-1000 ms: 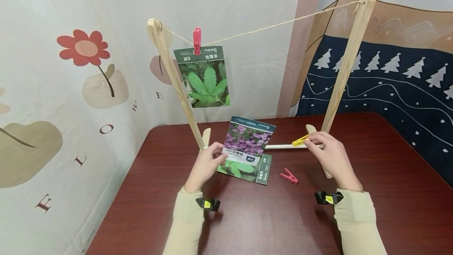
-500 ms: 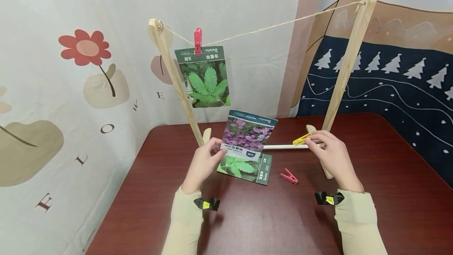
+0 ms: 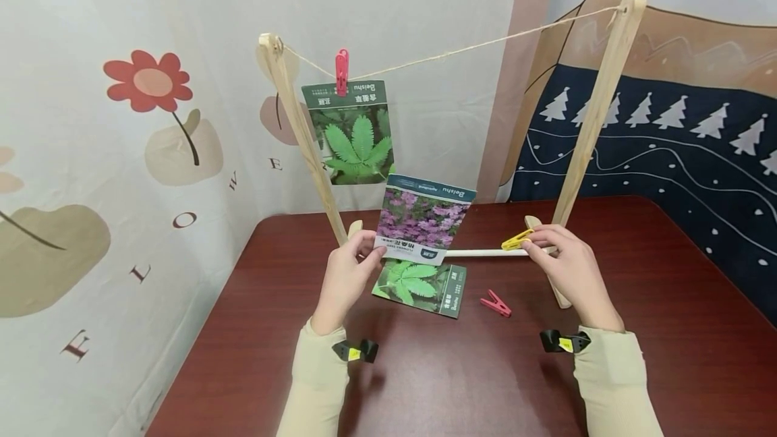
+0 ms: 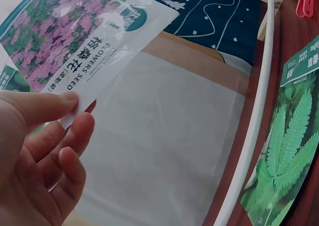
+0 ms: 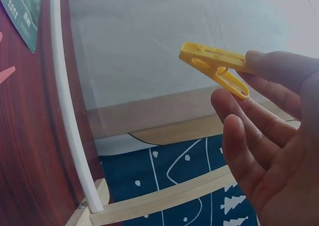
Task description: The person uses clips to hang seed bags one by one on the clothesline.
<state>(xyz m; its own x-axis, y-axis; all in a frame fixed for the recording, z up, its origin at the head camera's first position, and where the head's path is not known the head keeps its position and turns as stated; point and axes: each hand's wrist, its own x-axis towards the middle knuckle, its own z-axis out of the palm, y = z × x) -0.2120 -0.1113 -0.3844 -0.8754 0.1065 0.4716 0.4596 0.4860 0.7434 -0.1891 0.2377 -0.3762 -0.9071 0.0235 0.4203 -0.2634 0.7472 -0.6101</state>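
Note:
My left hand (image 3: 346,278) pinches the lower left corner of a purple-flower seed packet (image 3: 421,218), held tilted above the table. In the left wrist view, thumb and fingertips grip the white end of that packet (image 4: 79,52). Between the thumb and fingers of my right hand (image 3: 567,268) is a yellow clothespin (image 3: 516,240); its handles show in the right wrist view, and the jaw end points away from the hand. A green-leaf seed packet (image 3: 355,140) hangs from the string (image 3: 449,54) by a pink clothespin (image 3: 342,73).
On the table (image 3: 437,376) lies another green-leaf packet (image 3: 419,288), partly behind the held one. A pink clothespin (image 3: 496,303) lies to its right. Wooden posts (image 3: 303,133) carry the string, and a white rod (image 3: 485,253) joins their bases. Curtains stand behind.
My left hand has lifted the purple-flower packet upward and slightly left, so its top now overlaps the hanging packet's lower edge. The right hand with the yellow clothespin has hardly moved.

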